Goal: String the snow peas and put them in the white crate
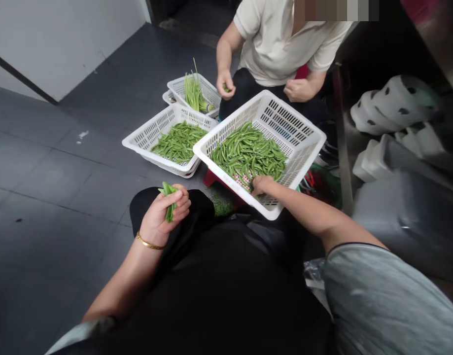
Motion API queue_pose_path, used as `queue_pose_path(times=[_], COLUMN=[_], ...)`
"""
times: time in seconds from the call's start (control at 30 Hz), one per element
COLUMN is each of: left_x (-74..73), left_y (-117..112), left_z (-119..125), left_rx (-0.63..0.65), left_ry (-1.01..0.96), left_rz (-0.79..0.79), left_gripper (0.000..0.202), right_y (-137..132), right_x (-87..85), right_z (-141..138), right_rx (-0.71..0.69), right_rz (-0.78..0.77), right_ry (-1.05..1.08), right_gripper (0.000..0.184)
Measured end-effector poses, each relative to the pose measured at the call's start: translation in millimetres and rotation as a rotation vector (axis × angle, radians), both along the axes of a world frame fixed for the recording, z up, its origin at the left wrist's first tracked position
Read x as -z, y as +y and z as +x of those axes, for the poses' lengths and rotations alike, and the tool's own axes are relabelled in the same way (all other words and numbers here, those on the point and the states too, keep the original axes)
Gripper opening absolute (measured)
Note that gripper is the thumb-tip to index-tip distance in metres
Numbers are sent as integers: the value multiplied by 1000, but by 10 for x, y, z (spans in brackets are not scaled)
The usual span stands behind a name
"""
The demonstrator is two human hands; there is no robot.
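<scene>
My left hand (170, 207) is closed around a small bunch of green pea pods (169, 199), held above my left knee. A gold bracelet (149, 242) circles that wrist. My right hand (262, 185) reaches over the near rim of the large white basket (231, 183), down at the front edge of its heap of pea pods (250, 150). The fingertips of this hand point downward and are mostly hidden, so their grip does not show. Left of this basket and lower, a second white basket (137, 143) holds more pea pods (180, 140).
Across from me sits a person in a white shirt (270, 44), one hand (226, 85) holding something green. Green stalks (192, 91) lie in a basket (176, 86) behind. Grey plastic bins (392, 212) and white containers (392, 106) stand at right. Tiled floor (56, 172) extends left.
</scene>
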State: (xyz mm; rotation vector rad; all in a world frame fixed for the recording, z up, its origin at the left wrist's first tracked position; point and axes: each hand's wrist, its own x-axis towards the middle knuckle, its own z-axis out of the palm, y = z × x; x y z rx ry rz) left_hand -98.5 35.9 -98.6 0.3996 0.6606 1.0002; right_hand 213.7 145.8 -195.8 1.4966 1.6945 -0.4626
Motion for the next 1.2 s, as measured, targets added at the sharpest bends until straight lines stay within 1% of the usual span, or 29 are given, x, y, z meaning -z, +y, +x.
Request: queue_pose_path(times=[0.1, 0.23, 0.3, 0.37, 0.47, 0.57, 0.63, 0.73, 0.8, 0.87, 0.93, 0.97, 1.03, 1.07, 1.13, 1.2], left_x=[6, 0, 1, -4, -34, -75, -88, -82, -76, -85, -110, -127, -161, -176, -196, -199], left_y=[12, 9, 2, -2, -5, -11, -25, -63, -87, -90, -60, -34, 24, 46, 59, 23], left_z=[-10, -49, -64, -65, -32, 37, 102, 213, 283, 342, 394, 420, 474, 502, 552, 589], left_rx=[-16, -39, -59, -63, -26, 27, 47, 54, 59, 58, 30, 9, -12, 3, 101, 241], left_ry=[-2, 8, 8, 14, 49, 80, 94, 117, 135, 172, 237, 278, 346, 362, 357, 347], left_rz=[-9, -14, -32, -40, 0, 50, 61, 37, 18, 20, 46, 66, 105, 118, 129, 140], left_gripper=[17, 19, 20, 22, 23, 22, 23, 24, 25, 25, 22, 20, 20, 23, 29, 32], right_y=[80, 93, 102, 140, 200, 168, 91, -44, -120, -188, -260, -303, -407, -467, -596, -720], right_x=[29, 20, -30, -127, -335, -518, -583, -620, -655, -728, -840, -902, -1016, -1059, -1105, -1095], right_z=[19, 26, 53, 110, 242, 355, 375, 322, 263, 211, 167, 140, 59, 1, -150, -325], right_rx=[43, 106, 161, 232, 370, 521, 610, 719, 772, 801, 812, 812, 801, 790, 770, 775], right_rz=[-16, 50, 85, 117, 153, 200, 262, 372, 416, 430, 394, 342, 173, 65, -133, -274], right_ry=[-2, 75, 143, 230, 410, 663, 851, 1111, 1251, 1356, 1448, 1503, 1624, 1679, 1746, 1785], right_gripper=[58, 41, 34, 28, 20, 19, 19, 20, 21, 22, 23, 24, 26, 27, 27, 24])
